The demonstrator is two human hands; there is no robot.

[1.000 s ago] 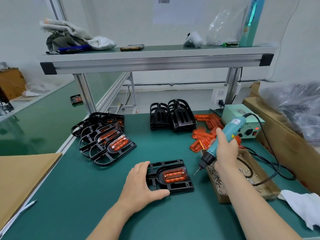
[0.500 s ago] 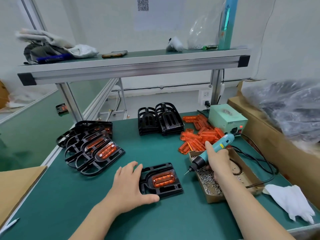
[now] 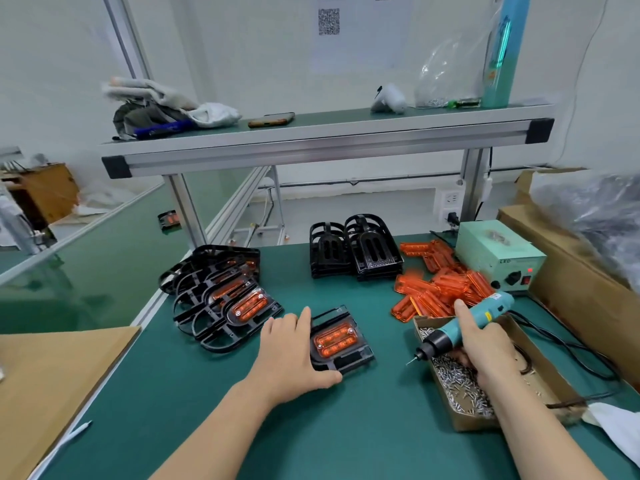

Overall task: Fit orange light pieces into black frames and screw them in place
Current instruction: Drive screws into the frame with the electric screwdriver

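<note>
L hand (image 3: 289,355) fingers flat on black frame (image 3: 349,363), orange light piece (image 3: 334,339) seated. At 3 o'clock, R hand (image 3: 485,344) fingers grasping screwdriver (image 3: 493,308). "LED" on green box (image 3: 491,251), 1 o'clock.

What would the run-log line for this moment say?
left hand rests on black frame holding orange piece | right hand grips screwdriver over screw box | bit off frame

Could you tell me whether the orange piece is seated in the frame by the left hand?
In: the orange light piece sits within the black frame that the left hand rests on.
</note>
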